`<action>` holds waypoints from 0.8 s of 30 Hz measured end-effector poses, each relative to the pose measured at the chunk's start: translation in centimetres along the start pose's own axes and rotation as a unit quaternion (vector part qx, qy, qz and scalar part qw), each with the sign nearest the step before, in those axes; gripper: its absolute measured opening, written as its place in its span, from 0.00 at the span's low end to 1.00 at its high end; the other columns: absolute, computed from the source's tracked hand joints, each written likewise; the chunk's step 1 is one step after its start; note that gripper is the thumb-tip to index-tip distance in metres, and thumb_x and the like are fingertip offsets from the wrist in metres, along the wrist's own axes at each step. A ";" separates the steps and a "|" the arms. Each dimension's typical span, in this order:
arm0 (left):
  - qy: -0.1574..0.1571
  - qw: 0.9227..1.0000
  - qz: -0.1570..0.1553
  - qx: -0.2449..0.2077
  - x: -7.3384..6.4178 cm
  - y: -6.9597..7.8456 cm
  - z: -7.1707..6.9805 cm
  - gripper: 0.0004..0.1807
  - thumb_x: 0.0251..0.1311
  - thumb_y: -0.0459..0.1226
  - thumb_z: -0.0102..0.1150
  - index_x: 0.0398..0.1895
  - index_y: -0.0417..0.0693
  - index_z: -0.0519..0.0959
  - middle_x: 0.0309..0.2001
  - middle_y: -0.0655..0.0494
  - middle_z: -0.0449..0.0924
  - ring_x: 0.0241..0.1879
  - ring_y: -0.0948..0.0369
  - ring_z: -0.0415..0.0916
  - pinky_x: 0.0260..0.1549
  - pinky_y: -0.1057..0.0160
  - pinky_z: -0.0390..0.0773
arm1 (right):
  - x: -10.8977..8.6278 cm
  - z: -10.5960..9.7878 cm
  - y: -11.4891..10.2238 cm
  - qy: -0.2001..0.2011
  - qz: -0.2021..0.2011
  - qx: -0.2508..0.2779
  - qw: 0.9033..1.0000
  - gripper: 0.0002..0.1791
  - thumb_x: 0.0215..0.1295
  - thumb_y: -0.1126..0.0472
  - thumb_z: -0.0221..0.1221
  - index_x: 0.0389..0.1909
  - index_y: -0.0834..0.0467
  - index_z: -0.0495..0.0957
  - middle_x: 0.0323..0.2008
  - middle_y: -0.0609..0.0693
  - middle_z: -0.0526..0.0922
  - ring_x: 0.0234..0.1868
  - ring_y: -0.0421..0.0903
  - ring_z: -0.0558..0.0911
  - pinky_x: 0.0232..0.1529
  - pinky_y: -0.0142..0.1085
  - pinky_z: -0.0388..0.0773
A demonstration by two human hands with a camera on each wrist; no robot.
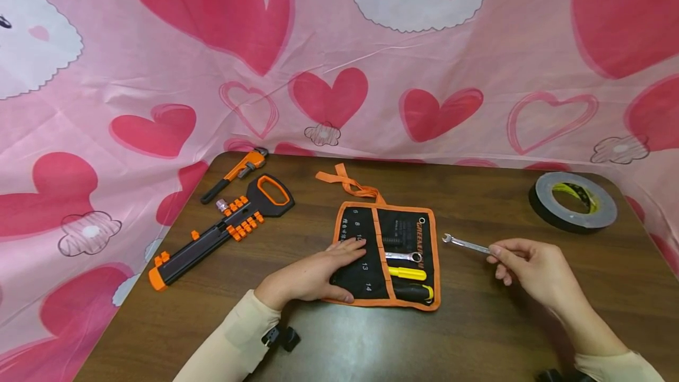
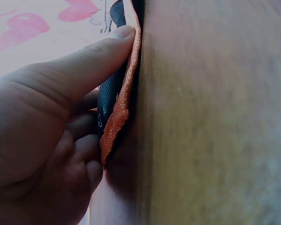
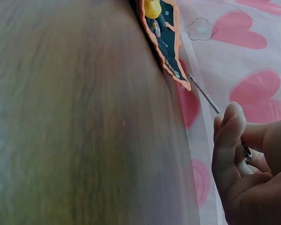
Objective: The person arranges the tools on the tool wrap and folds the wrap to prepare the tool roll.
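Observation:
A black tool pouch (image 1: 358, 279) with orange trim lies unrolled on the table, sizes such as 8, 13 and 14 printed on its pockets. My left hand (image 1: 323, 270) rests across its left part, fingers extended; the left wrist view has the thumb (image 2: 117, 37) at the orange edging. Between thumb and fingers, my right hand (image 1: 536, 270) pinches a small combination wrench (image 1: 467, 244). Its open end points left toward the pouch, above the table, and its other end is mostly behind the fingers. Pocketed there are another wrench (image 1: 416, 257), a yellow handle (image 1: 408, 273) and a black-and-yellow handle (image 1: 414, 292).
An orange adjustable pipe wrench (image 1: 236, 174) lies at the back left. Beside it is a black-and-orange tool holder (image 1: 212, 246) with clips. A tape roll (image 1: 573, 202) sits at the back right. An orange tie strap (image 1: 350, 184) trails behind the pouch. Heart-patterned cloth (image 1: 329, 99) hangs behind the table.

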State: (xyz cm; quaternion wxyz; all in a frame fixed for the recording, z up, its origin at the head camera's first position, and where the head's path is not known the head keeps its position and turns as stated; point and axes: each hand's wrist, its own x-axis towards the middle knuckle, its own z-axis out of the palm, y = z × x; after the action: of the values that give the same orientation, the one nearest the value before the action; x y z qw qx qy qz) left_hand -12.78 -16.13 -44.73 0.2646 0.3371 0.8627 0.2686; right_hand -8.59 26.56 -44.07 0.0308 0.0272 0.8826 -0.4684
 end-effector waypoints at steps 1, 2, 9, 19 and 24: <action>0.000 1.000 0.000 0.000 0.0 0.0 0.0 0.51 0.65 0.50 0.76 0.87 0.55 0.60 0.89 0.68 0.46 0.89 0.58 0.38 0.85 0.44 0.54 | 0.1 0.0 0.0 -0.002 -0.002 0.005 1.000 0.18 0.82 0.59 0.60 0.50 0.73 0.85 0.30 0.46 0.91 0.22 0.40 0.84 0.25 0.35 0.84; 0.000 1.000 0.000 0.000 0.0 0.0 0.0 0.51 0.65 0.50 0.76 0.87 0.55 0.60 0.89 0.68 0.46 0.90 0.58 0.38 0.85 0.44 0.54 | 0.1 0.0 -0.1 -0.005 -0.003 0.011 1.000 0.17 0.82 0.59 0.60 0.51 0.73 0.85 0.30 0.46 0.91 0.23 0.40 0.85 0.26 0.36 0.85; 0.000 1.000 0.002 -0.001 0.0 0.0 0.0 0.51 0.65 0.50 0.76 0.87 0.54 0.60 0.89 0.67 0.46 0.90 0.58 0.38 0.85 0.44 0.54 | 0.5 0.2 -0.5 -0.028 0.001 0.042 0.999 0.17 0.82 0.61 0.60 0.54 0.74 0.84 0.33 0.46 0.93 0.26 0.40 0.87 0.28 0.36 0.87; 0.000 1.000 -0.002 -0.003 0.0 0.0 0.0 0.51 0.65 0.50 0.76 0.87 0.55 0.60 0.89 0.68 0.46 0.89 0.58 0.38 0.85 0.44 0.54 | 1.1 0.9 -1.1 -0.054 -0.012 0.052 0.997 0.16 0.81 0.66 0.59 0.58 0.75 0.83 0.36 0.46 0.93 0.28 0.39 0.86 0.29 0.35 0.86; -0.002 1.000 -0.002 -0.005 0.0 0.0 0.0 0.51 0.65 0.51 0.76 0.87 0.56 0.60 0.89 0.69 0.46 0.89 0.59 0.38 0.85 0.44 0.54 | 1.5 1.4 -1.4 -0.066 -0.016 0.052 0.996 0.15 0.80 0.67 0.59 0.58 0.73 0.84 0.37 0.50 0.92 0.28 0.38 0.85 0.29 0.34 0.85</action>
State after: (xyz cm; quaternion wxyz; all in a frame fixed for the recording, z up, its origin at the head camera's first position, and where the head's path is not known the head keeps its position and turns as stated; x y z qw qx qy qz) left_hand -12.80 -16.16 -44.75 0.2687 0.3344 0.8615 0.2717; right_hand -10.17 24.65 -43.80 0.0805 -0.0163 0.8532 -0.5150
